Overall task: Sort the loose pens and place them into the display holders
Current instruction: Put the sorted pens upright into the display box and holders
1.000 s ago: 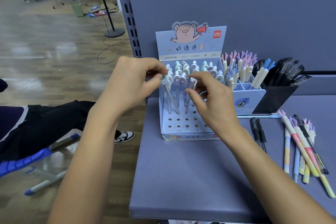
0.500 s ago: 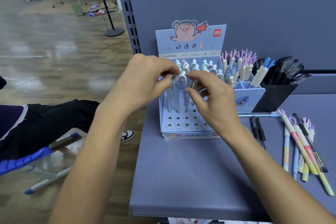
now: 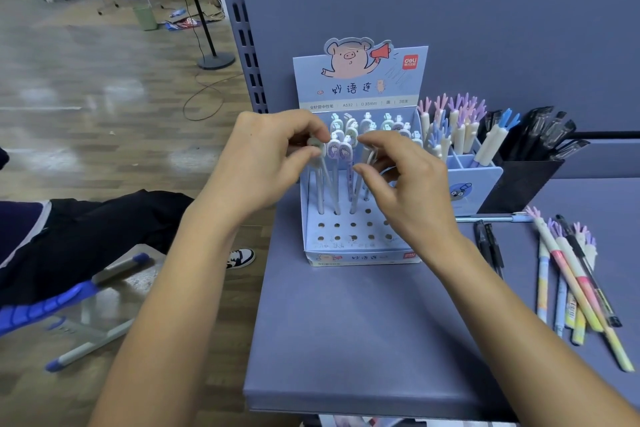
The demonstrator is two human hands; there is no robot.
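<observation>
A blue pig-printed display box (image 3: pixel 360 257) stands on the shelf, with several white cartoon-capped pens upright in its hole grid. My left hand (image 3: pixel 270 163) pinches the round cap of a pen (image 3: pixel 320 191) at the left of the front row. To its right, my right hand (image 3: pixel 401 184) pinches a white pen (image 3: pixel 358 191) between thumb and forefinger; it leans with its tip in a hole. Loose pastel pens (image 3: pixel 571 284) and two black pens (image 3: pixel 488 246) lie on the shelf at the right.
A blue compartment holder (image 3: pixel 464 191) with antler-topped pens and a black holder (image 3: pixel 519 187) with black pens stand right of the box. The shelf's left edge (image 3: pixel 263 288) drops to a wooden floor, where a seated person's leg (image 3: pixel 104 229) is.
My left hand has shifted slightly right along the front row, still pinching the pen's cap. My right hand has stayed almost in place at its pen.
</observation>
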